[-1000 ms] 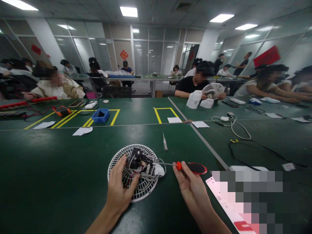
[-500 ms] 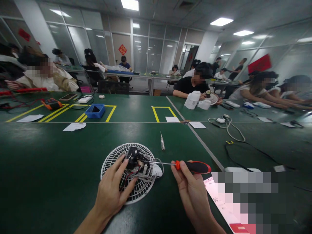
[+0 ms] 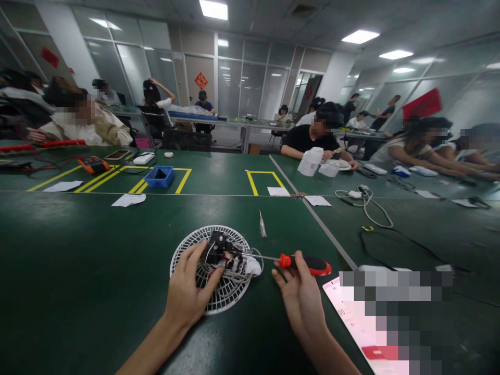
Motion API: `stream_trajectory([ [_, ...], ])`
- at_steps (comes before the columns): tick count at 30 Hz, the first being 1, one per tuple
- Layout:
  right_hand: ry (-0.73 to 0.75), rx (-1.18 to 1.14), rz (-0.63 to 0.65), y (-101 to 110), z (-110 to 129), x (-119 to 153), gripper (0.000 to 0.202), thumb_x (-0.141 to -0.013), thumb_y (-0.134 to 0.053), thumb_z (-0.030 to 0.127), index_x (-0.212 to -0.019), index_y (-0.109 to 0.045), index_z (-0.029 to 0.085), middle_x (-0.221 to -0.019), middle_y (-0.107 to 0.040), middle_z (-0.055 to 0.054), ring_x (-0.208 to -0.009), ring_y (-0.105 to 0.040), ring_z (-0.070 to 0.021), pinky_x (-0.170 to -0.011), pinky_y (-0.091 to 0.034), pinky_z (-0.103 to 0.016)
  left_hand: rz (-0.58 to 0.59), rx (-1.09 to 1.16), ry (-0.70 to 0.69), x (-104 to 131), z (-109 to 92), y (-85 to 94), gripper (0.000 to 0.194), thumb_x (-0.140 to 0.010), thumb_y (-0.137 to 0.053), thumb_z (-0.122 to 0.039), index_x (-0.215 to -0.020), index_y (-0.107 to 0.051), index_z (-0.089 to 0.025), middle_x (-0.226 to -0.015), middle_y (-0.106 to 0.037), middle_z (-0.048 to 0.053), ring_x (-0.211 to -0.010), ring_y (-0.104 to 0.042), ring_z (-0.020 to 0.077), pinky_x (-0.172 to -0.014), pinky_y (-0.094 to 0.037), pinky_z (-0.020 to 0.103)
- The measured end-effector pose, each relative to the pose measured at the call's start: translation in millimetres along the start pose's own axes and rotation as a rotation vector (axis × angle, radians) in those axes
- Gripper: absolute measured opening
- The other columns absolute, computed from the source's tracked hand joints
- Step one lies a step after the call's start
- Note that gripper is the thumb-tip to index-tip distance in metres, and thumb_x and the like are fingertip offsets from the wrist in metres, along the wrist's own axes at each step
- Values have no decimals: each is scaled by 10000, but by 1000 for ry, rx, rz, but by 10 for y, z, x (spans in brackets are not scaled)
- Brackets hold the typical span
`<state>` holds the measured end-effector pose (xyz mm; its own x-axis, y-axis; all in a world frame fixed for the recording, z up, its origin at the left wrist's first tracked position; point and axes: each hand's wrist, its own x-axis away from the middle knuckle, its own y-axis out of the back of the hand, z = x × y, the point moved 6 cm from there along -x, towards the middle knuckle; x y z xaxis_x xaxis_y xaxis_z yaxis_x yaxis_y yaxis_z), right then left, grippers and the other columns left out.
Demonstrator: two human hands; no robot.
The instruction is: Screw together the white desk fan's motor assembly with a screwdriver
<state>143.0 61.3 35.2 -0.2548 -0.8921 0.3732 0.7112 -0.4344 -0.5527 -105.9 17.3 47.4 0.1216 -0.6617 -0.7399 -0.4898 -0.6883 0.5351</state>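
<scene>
A round white fan grille point(image 3: 183, 253) lies on the green table, and on it rests a fan motor assembly point(image 3: 215, 247) with a black housing, grey cables and a white part at its right end. My left hand point(image 3: 191, 281) steadies the assembly, fingertips on the black housing and thumb on its near side. With thumb and fingers closed on the handle, my right hand point(image 3: 300, 294) holds a red-and-black screwdriver point(image 3: 310, 264) nearly level. Its shaft points left into the assembly; the tip is hidden among the parts. A small clear-handled screwdriver point(image 3: 262, 227) lies behind the grille.
A pink-white sheet or screen point(image 3: 344, 312), partly pixelated, lies right of my right hand. Farther off are a blue bin point(image 3: 159, 177), paper slips point(image 3: 128, 200), an orange meter point(image 3: 94, 165) and a coiled cable point(image 3: 375, 205). A person in black point(image 3: 300, 136) works across the table.
My right hand has shifted its fingers on the screwdriver handle, with the lower fingers more spread. The shaft still points into the assembly. The whole view has shifted slightly.
</scene>
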Motion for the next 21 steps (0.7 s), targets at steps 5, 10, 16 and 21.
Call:
stream_trajectory([
  [5, 2, -60, 122, 6, 19, 13, 261, -635, -810, 323, -793, -629, 221, -814, -718, -1, -844, -688, -209, -738, -595, -356, 24, 21, 90, -45, -8, 21, 583, -916, -700, -451, -1425, -534, -223, -1301, -636, 123, -1137, -690, 263, -996, -601, 432],
  [10, 42, -16, 110, 28, 24, 10, 254, -631, -830, 298, -778, -642, 210, -770, -717, 10, -752, -668, -177, -690, -576, -316, 49, 24, 127, -80, -15, 12, 594, -910, -677, -523, -1412, -556, -229, -1293, -612, 116, -1174, -658, 279, -1026, -570, 465],
  [16, 47, 8, 106, 19, 10, -19, 334, -607, -902, 324, -798, -658, 200, -741, -727, 10, -706, -661, -158, -649, -567, -282, 118, -13, 171, -219, -26, -45, 700, -889, -635, -634, -1434, -559, -201, -1200, -596, 129, -1124, -630, 320, -1023, -532, 548],
  [21, 59, -39, 99, 54, 15, -98, 400, -557, -950, 282, -801, -642, 202, -750, -726, 25, -742, -684, -158, -672, -580, -279, 161, -9, 202, -342, -63, -128, 730, -875, -616, -675, -1429, -575, -202, -1090, -567, 97, -1007, -628, 293, -968, -544, 548],
])
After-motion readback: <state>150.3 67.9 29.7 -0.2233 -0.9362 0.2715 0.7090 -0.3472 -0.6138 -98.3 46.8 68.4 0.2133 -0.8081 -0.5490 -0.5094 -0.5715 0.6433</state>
